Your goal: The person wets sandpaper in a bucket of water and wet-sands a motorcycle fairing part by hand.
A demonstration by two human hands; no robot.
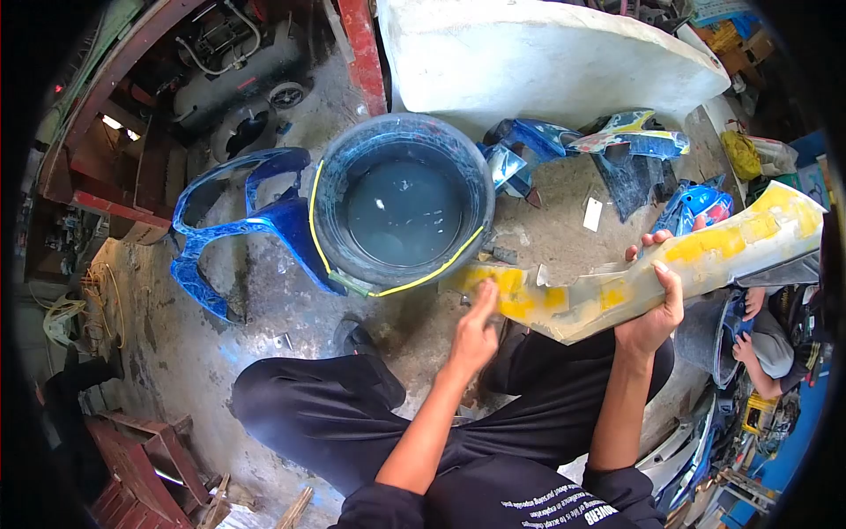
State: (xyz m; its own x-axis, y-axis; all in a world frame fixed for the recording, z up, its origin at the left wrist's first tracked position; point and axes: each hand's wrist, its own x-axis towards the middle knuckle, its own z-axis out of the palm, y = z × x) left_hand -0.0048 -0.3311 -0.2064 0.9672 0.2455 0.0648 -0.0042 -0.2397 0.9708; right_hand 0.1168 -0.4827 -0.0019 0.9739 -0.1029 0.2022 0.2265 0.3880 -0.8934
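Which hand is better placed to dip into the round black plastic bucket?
Probably the left hand: it touches the long yellow and grey panel near the bucket, while the right hand grips it farther away.

Workshop interior: scuffed, stained grey floor (150, 353) with pale sheen at left. Red-framed wooden structure (115, 204), shadowed inside, fills upper left, dark cylindrical tank (273, 66) beside it. Red post (363, 57) shows near large white panel (529, 62) across top. Slatted reddish wooden furniture (132, 463) occupies lower left; blue surface (809, 423) runs along cluttered right edge.

Bucket (331, 189), blue frame (289, 227) on floor (207, 375)
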